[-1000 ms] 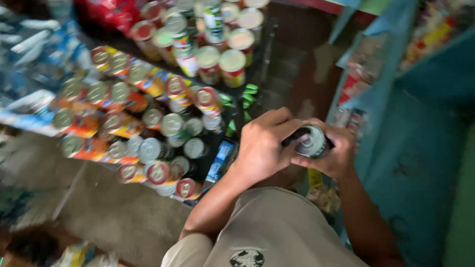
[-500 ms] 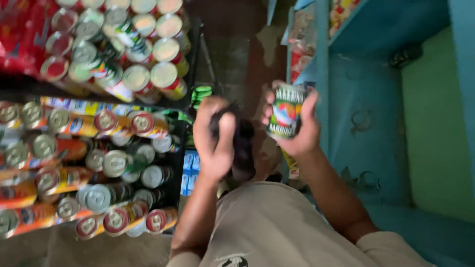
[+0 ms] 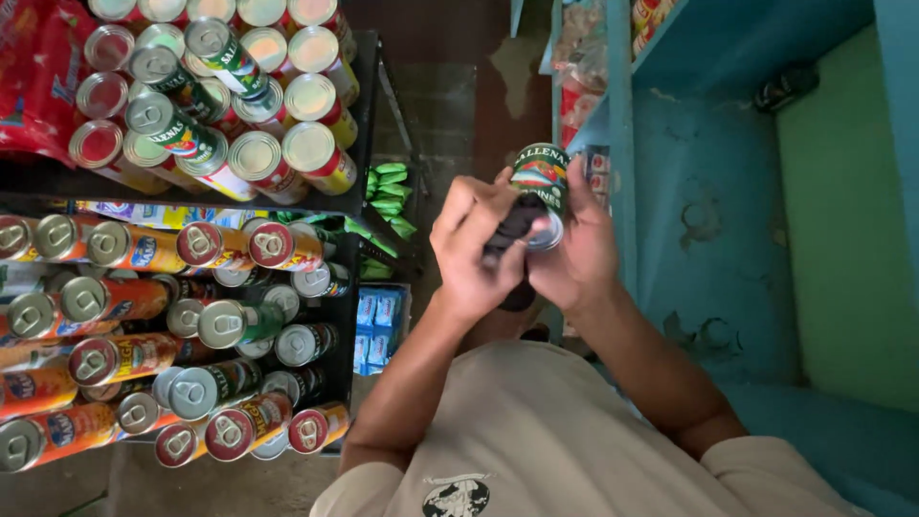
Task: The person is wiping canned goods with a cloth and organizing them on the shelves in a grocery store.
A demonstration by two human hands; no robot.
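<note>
Right hand: your right hand grips the can from the right side, fingers wrapped round its body, holding it up in front of your chest.
Left hand: your left hand is closed on a dark cloth and presses it against the can's left side and lower end.
Can: a green-labelled tin, tilted, one metal end facing you; it sits between your two hands, just left of the blue shelf post.
Cloth: bunched, black; part of it hangs below your hands, the rest is hidden in your left palm.
Rack: a dark wire rack stands to your left, well apart from your hands.
Upper tier: stacked cans lying on their sides, ends toward you, red, green and yellow labels.
Lower tiers: more cans with pull-tab ends, mostly orange and red.
Red bag: a red packet lies at the far left beside the upper cans.
Blue shelf: a painted shelf unit stands to your right, with packets on its upper level.
Floor: small blue packs lie beside the rack's foot.
</note>
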